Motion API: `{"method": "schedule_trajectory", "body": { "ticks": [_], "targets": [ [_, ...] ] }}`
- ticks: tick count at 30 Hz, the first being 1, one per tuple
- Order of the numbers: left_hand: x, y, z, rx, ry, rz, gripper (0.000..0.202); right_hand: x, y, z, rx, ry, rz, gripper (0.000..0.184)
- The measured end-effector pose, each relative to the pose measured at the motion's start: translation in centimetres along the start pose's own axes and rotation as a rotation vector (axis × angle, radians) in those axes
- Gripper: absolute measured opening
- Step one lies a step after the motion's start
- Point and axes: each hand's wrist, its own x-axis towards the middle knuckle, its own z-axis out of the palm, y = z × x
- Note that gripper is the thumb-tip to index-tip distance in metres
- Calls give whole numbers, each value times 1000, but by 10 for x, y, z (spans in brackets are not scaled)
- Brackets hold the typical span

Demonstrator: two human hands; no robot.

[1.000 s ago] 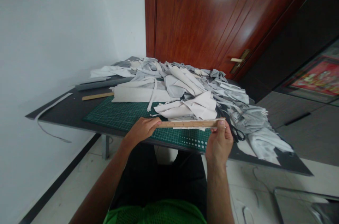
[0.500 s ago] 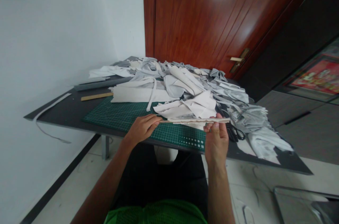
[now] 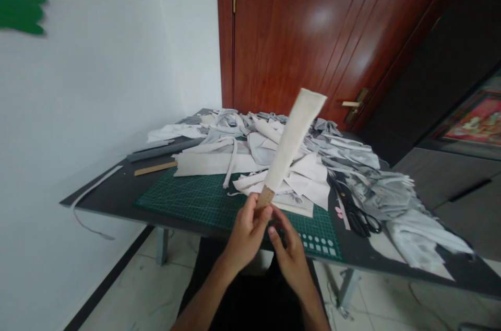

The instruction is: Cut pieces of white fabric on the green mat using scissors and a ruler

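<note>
Upright and tilted to the right, a flat brown wooden strip (image 3: 265, 196), which looks like a ruler, stands in my left hand (image 3: 247, 232). Cream fabric (image 3: 291, 138) covers all of the strip above its lower end. My left thumb and fingers pinch that bare end. Just to the right, my right hand (image 3: 288, 252) has its thumb and fingers apart and loosely curved, holding nothing I can see. Below both hands lies a green cutting mat (image 3: 188, 200) with white and cream cloth pieces (image 3: 309, 179) on its far part.
Black scissors (image 3: 358, 219) lie right of the mat. Grey and white cloth scraps (image 3: 383, 190) are heaped along the back and right of the dark table (image 3: 102, 190). Another wooden strip (image 3: 155, 168) rests at left. Beyond stand a white wall and a brown door (image 3: 282, 33).
The covered strip has swung from lying level between both hands to upright in my left hand. My right hand has let go of its right end and come in toward the left hand.
</note>
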Motion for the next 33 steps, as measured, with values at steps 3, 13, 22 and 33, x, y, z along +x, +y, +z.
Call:
{"method": "schedule_trajectory", "body": {
  "ticks": [3,13,22,33],
  "targets": [
    [-9,4,26,-54,77,-83,34,-10,4,0,20,-25,14,47],
    [-9,6,43,21,85,-45,46,-24,4,2,-154,55,-152,55],
    [-10,35,31,34,-168,-106,47,-19,13,-1,-151,116,-75,50],
    [-28,32,33,82,-363,-95,43,-34,25,-13,254,258,336,67]
  ]
}}
